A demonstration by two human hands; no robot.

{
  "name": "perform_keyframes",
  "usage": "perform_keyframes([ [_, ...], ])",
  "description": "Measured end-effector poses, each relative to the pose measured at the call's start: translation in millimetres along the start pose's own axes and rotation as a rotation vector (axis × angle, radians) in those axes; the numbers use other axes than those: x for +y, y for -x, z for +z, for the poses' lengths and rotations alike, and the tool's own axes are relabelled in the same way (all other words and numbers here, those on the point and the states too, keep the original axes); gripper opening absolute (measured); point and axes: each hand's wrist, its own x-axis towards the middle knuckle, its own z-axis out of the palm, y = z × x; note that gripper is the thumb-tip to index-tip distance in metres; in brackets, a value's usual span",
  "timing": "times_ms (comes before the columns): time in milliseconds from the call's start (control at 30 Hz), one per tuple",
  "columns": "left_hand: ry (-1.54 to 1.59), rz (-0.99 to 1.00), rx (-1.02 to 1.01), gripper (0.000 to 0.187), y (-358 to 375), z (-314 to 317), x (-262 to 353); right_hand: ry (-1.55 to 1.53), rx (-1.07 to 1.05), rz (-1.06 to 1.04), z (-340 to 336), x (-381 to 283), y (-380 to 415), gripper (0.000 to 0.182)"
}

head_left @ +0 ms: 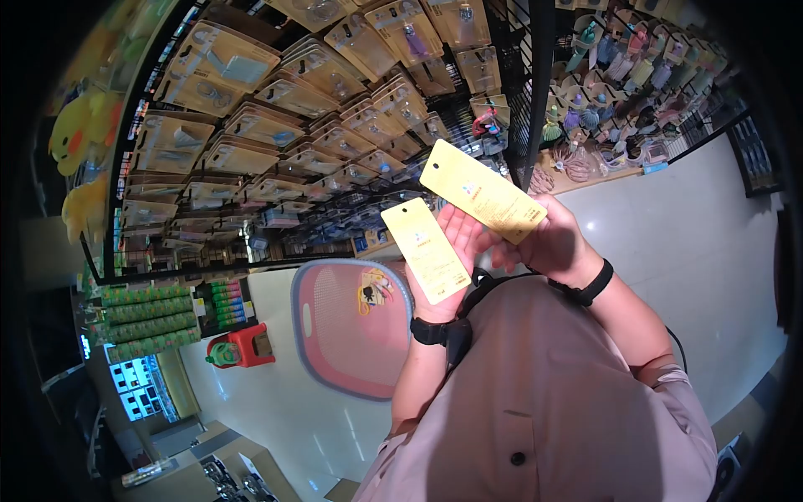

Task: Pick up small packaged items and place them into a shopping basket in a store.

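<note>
Both of my hands are raised in front of my body, each with a yellow card that has a punched hole at one end and small print. My left hand (pixel 457 231) is palm up, with one yellow card (pixel 427 252) lying along the palm. My right hand (pixel 565 244) grips a second yellow card (pixel 483 191) near its lower right end, the fingers partly hidden behind it. This card slants above the left fingertips. The print is too small to read.
A black wire rack (pixel 535 84) with rows of hanging carded packages (pixel 288 138) stands ahead. A pink basket (pixel 351 351) with a few small items sits on the floor, near a red plastic container (pixel 253 345). Yellow plush toys (pixel 88 130) hang at left. A box (pixel 251 452) stands at lower left.
</note>
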Motion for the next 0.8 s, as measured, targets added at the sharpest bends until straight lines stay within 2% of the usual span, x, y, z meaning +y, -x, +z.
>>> perform_keyframes([
  [33, -0.022, -0.010, 0.065, 0.059, -1, 3, -1, -0.007, -0.008, -0.007, -1, 0, 0, 0.064],
  [233, -0.111, 0.028, 0.062, 0.063, -8, 0, -1, -0.031, -0.056, -0.025, -6, 0, -4, 0.065],
  [333, -0.036, 0.000, 0.067, 0.071, -8, 7, 1, -0.025, -0.072, -0.011, -7, -1, -8, 0.065],
  [433, -0.123, 0.059, 0.052, 0.079, -10, 13, 1, -0.007, -0.070, 0.017, -6, -2, -12, 0.064],
  [533, 0.235, -0.031, -0.223, 0.081, -13, 9, 5, 0.018, -0.059, 0.042, -4, -4, -16, 0.064],
  [633, 0.169, 0.010, -0.197, 0.081, -14, 12, 7, 0.018, -0.047, 0.056, -5, -6, -20, 0.064],
  [733, -0.067, 0.130, 0.073, 0.082, -14, 23, 4, 0.004, -0.046, 0.060, -6, -8, -22, 0.064],
  [800, 0.045, 0.076, -0.041, 0.079, -15, 16, 4, 0.001, -0.059, 0.052, -7, -10, -24, 0.064],
])
